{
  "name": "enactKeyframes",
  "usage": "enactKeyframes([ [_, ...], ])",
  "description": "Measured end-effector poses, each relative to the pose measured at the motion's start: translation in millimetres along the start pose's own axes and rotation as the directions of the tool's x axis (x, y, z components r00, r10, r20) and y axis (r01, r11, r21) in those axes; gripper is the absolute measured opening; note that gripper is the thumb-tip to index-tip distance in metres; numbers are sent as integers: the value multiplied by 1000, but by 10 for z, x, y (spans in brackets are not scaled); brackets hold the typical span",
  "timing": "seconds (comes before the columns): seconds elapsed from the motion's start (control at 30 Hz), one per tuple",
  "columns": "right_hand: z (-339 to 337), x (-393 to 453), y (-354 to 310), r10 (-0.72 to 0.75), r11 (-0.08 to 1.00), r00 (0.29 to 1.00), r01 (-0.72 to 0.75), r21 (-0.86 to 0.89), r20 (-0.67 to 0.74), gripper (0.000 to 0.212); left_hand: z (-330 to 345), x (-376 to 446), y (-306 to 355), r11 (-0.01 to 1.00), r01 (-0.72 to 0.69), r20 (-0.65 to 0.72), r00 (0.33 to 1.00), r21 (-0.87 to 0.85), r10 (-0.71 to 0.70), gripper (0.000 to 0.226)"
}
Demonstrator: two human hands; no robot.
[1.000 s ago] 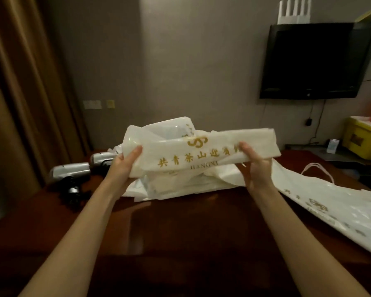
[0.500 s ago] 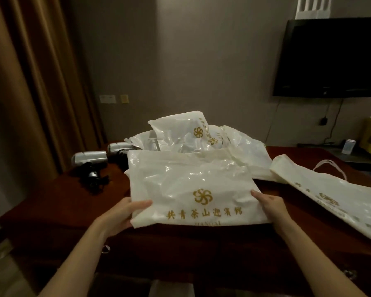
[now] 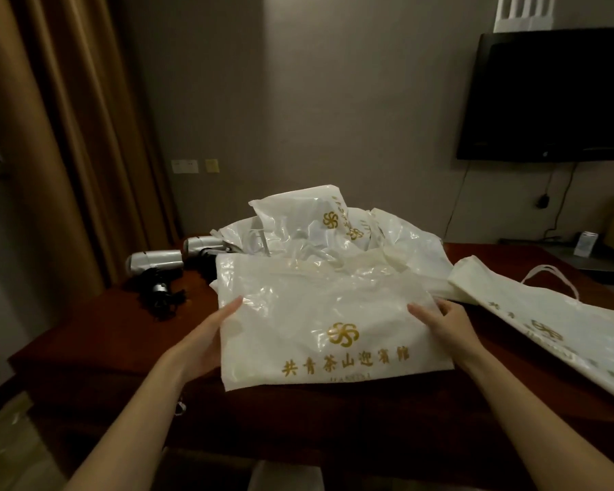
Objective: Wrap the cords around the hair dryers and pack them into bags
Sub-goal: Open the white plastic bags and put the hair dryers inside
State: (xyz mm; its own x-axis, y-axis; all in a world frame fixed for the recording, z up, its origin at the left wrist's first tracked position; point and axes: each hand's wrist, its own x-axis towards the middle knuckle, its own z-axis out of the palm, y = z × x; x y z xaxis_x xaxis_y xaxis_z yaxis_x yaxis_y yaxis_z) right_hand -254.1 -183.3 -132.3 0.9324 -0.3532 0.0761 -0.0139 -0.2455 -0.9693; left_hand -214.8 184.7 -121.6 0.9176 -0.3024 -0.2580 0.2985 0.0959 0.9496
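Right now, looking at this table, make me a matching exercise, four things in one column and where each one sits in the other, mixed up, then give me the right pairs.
Things:
1. Front bag
2. Hair dryers
3. Television
4. Curtain

Places:
A. On the wall, upper right
B. Hanging along the left side of the room
C. Flat on the table, between the left hand and the right hand
D. On the table's far left, beside the heap of bags

Pairs: 1-C, 2-D, 3-A, 4-B
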Motion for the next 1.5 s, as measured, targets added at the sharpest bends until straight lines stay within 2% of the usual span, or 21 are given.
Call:
enactKeyframes([
  [0.07, -30, 22, -56, -59, 998, 996, 57, 26, 63, 28, 50, 86, 39, 995, -94, -72, 993, -41, 91, 42],
  [0.27, -102, 287, -439, -178, 975, 984, 179, 130, -19, 43, 48, 260, 376, 942, -335, -110, 937, -15, 331, 64],
  [0.33, -80, 417, -407, -131, 981, 991, 133, 142, -21, 52, 7, 340, 364, 957, -288, -115, 950, 23, 289, 68],
  [0.43, 28, 608, -132, 5, 1000, 1000, -5, -18, -3, 64, -46, 468, 135, 987, -54, -139, 987, 153, 76, 62],
  [0.5, 118, 699, 23, 88, 989, 996, -89, -121, -7, 62, -76, 556, 7, 993, 42, -165, 986, 112, -23, 57],
  [0.6, 233, 818, 122, 116, 971, 993, -117, -211, -13, 60, -61, 680, -29, 999, 43, -233, 972, -1, -42, 41],
  [0.7, 327, 876, 161, -105, 848, 971, -25, -529, -214, 51, 13, 762, 20, 997, -37, -275, 961, -65, 18, 34],
  [0.77, 409, 781, 106, -349, 796, 900, 138, -590, -260, 37, 74, 797, 58, 985, -131, -294, 951, -108, 94, 36],
  [0.83, 516, 632, 54, -361, 832, 929, 280, -478, -84, 22, 164, 815, 67, 967, -209, -329, 932, -148, 152, 39],
  [0.87, 571, 536, 21, -235, 907, 970, 241, -345, 59, 22, 221, 811, 64, 955, -243, -348, 922, -169, 173, 40],
  [0.9, 617, 408, -37, -42, 974, 974, 90, -206, 223, 32, 283, 800, 53, 943, -273, -366, 911, -190, 190, 40],
  [0.93, 656, 278, -90, 176, 981, 903, -128, -144, 392, 49, 342, 782, 38, 931, -296, -385, 901, -214, 198, 40],
  [0.97, 688, 149, -130, 338, 940, 777, -311, -142, 532, 66, 404, 756, 23, 918, -313, -400, 895, -243, 199, 41],
  [1.0, 718, 53, -137, 408, 894, 675, -433, -118, 615, 75, 464, 727, 4, 902, -328, -410, 891, -279, 198, 42],
  [1.03, 753, 1, -104, 419, 856, 650, -516, -37, 634, 76, 529, 686, -18, 882, -348, -413, 888, -318, 202, 43],
  [1.1, 851, -60, -32, 376, 773, 770, -567, 284, 516, 58, 654, 571, -68, 847, -374, -388, 895, -377, 221, 42],
  [1.17, 958, -50, 18, 310, 740, 923, -386, 552, 230, 29, 724, 420, -136, 865, -332, -285, 930, -377, 232, 42],
  [1.27, 898, 31, -146, 149, 814, 988, -99, 573, -41, 12, 676, 160, -148, 924, -184, -28, 982, -337, 185, 42],
  [1.37, 597, 109, -507, -39, 893, 998, 14, 450, 45, 5, 426, 55, -64, 845, -172, 58, 971, -507, 233, 40],
  [1.43, 381, 180, -676, -133, 906, 984, 73, 417, 117, 11, 207, 79, 13, 769, -162, 71, 963, -618, 260, 56],
  [1.5, 215, 261, -731, -178, 921, 973, 113, 373, 145, 18, 114, 156, 95, 776, -62, 200, 950, -627, 238, 73],
])
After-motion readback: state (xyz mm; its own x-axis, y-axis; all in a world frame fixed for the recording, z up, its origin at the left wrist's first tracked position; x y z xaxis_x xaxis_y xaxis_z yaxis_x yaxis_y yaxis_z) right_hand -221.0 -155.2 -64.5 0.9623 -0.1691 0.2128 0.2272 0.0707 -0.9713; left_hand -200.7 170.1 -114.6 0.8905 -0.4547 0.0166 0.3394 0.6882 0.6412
